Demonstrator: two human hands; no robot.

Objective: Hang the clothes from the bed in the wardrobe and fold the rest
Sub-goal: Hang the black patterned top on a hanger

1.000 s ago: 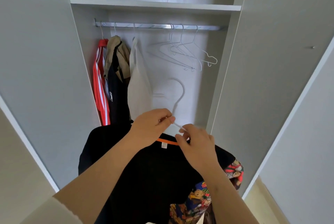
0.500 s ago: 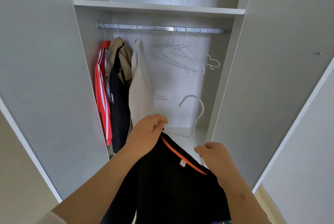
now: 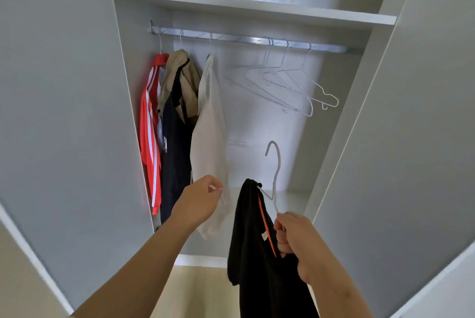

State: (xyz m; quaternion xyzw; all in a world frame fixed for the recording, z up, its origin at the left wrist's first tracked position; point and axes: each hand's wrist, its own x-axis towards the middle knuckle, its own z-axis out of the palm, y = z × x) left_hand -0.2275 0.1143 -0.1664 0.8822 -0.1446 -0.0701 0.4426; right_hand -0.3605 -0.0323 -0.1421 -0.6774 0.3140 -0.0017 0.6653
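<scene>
Fingers [image 3: 282, 236] of right hand [image 3: 300, 243] curled tight round the lower wire of a white hanger [image 3: 275, 179], gripping it at the collar of the black shirt [image 3: 257, 253]. Shirt hangs off that hanger, orange collar trim facing the hand, one shoulder draped over the hanger's far end, body dropping out of the bottom edge of view. Hanger hook points up, tilted, well below the rail [image 3: 252, 40], not on it.

Left hand [image 3: 199, 204] raised beside the shirt, apart from it, fingers bent inward near the lower hem of the white garment [image 3: 208, 137]; thumb and forefinger look close together at something pale, cannot tell if they pinch the fabric or hold nothing.

Wardrobe [image 3: 244, 6] open, both doors swung out to either side. Rail runs under the shelf. Left end of rail: red striped top [image 3: 150, 137] against the left wall, then tan jacket [image 3: 183, 71] with a dark navy garment [image 3: 174, 153] in front of it, then the white garment. Right half of rail: bunch of empty wire hangers [image 3: 290, 86], touching each other, angled down toward the right wall. Pale floor shows below the wardrobe's bottom edge.
</scene>
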